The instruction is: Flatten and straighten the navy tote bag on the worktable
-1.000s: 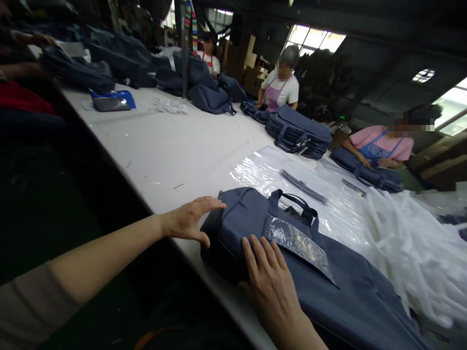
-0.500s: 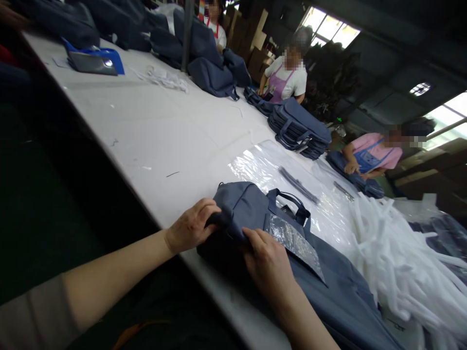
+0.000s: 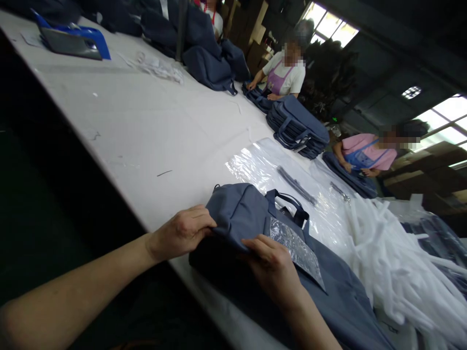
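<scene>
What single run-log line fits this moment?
left hand: grips bag edge | right hand: grips bag edge | blue bag: on white table

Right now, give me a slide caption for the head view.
Both hands, left and right, grip a blue bag at the table edge.

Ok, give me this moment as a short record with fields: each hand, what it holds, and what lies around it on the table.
left hand: pinches the near edge of the blue-grey bag
right hand: grips the same edge, beside the small clear packet on the bag
bag handle: on top, towards the far side
table: white, long
clear plastic sheet: flat, beyond the bag
white foam strips: heaped to the right
stack of bags: far side, by a seated person in a purple apron
</scene>
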Tool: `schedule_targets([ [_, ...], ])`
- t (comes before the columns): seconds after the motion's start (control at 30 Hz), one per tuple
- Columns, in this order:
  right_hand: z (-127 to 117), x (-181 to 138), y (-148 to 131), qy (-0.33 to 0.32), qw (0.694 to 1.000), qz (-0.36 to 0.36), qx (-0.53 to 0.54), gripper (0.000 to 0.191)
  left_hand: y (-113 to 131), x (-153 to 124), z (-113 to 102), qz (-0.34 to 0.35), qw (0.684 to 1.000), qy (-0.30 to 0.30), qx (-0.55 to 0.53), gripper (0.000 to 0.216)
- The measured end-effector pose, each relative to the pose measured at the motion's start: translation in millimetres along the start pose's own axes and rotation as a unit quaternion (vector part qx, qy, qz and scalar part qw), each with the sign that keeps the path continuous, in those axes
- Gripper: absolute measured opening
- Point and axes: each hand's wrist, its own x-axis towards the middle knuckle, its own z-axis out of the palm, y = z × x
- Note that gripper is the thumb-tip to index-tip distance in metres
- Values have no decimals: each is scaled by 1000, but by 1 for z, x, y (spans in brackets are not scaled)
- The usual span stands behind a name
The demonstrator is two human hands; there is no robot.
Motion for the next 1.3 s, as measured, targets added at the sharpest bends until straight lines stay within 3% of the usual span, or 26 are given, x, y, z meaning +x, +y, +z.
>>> schedule_targets([
  [0.13, -6, 4, 4, -55, 996, 47, 53, 12, 1, 6, -5, -14, 998, -16, -60, 12],
  [0.2, -6, 6, -6, -54, 997, 51, 9, 14, 2, 3, -2, -17, 999, -3, -41, 11],
  [0.33, 3, 11, -38, -7, 987, 29, -155, 43, 6, -3, 5, 26, 998, 40, 41, 13],
  [0.47, 15, 14, -47, 20, 976, -7, -216, 13, 12, -2, 4, 102, 986, 69, 111, 26],
  [0.63, 19, 14, -33, 60, 979, -77, -178, 21, 20, -7, 12, 85, 974, 58, 201, 43],
  [0.83, 14, 22, -16, 11, 988, -138, -68, 21, 9, -14, 24, 63, 989, 92, 100, 39],
  [1.03, 8, 30, 3, -50, 986, -154, 34, 17, -7, -2, 6, 104, 994, -1, 35, 28],
  [1.13, 10, 27, 2, -30, 991, -130, 24, 17, 2, -2, 3, 78, 995, -17, 56, 30],
  [1.23, 20, 20, -10, 9, 991, -126, -44, 16, 17, -11, 15, 19, 992, 3, 127, 60],
  [1.3, 30, 17, -22, 23, 988, -118, -96, 14, 23, -18, 27, -24, 990, 51, 130, 46],
])
